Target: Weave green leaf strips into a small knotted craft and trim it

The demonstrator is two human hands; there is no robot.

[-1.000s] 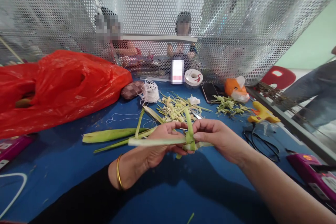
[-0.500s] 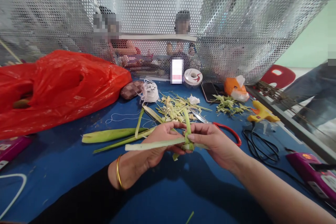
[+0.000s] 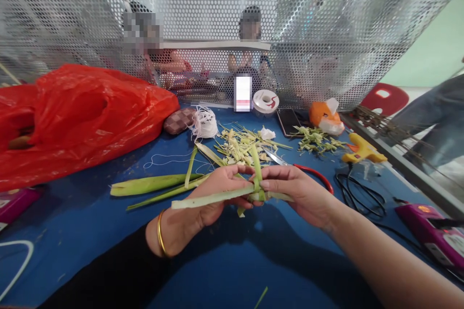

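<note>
1. Scissors (image 3: 275,157), on the near side of the scrap heap (image 3: 237,147), now show a red handle that is hidden a second ago; the right hand (image 3: 302,190) sits lower and no longer covers it.
2. Folded leaf piece (image 3: 259,196), held above the desk (image 3: 217,275) on the near side of the scrap heap, stands slightly further left and appears turned a little. Judgement: the crossing is being adjusted and kept tight; the fold does not look finished, as loose ends project from it.
3. Right hand pinches the piece, thumb against the upright green strip (image 3: 256,157). Left hand (image 3: 219,183) grips the piece from the other side; its fingertips are partly hidden.
4. Pale strip (image 3: 203,200) lies across the left hand, its free end slanting lower than in the earliest view. One short tail below the fold shows more plainly.
5. Surroundings match the earlier views, apart from a small shift of the camera: green leaves (image 3: 152,185) left of and nearer than the scrap heap, white string bundle (image 3: 205,123) to its left, yellow glue gun (image 3: 364,149) well to its right.
</note>
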